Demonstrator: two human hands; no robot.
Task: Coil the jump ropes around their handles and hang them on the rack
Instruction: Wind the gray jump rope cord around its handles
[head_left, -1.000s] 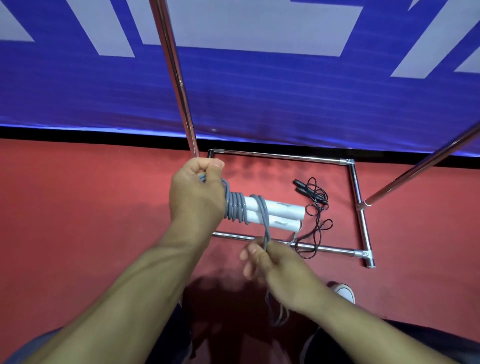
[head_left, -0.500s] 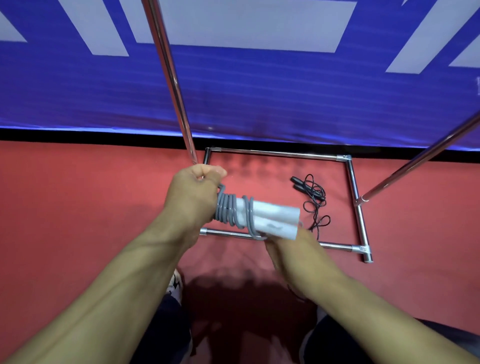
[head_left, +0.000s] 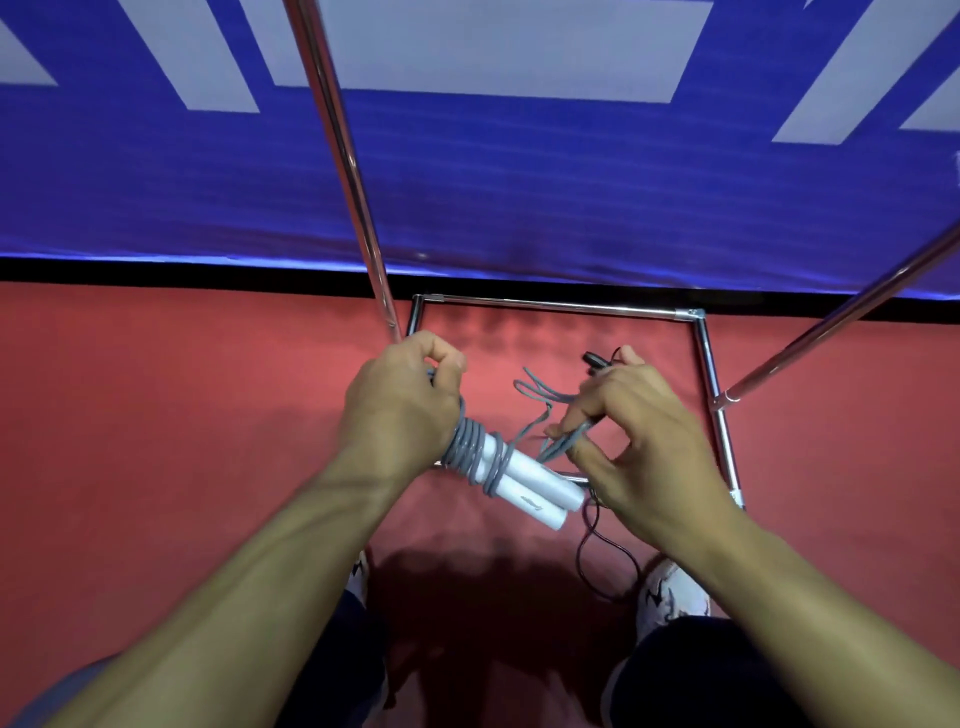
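left hand (head_left: 400, 410): clenched on white handles (head_left: 530, 486), grey rope (head_left: 470, 452) coiled round them | right hand (head_left: 641, 431): pinching loose rope loops | black rope (head_left: 605, 551): on floor inside rack (head_left: 709, 364) base

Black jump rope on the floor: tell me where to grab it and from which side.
Take the black jump rope by its handles, which lie together at the far end of the tangle, inside the rack's base frame. Probably best to come from above, since they lie flat on the floor. The thin cord trails in loose loops toward the feet and gives no firm hold.
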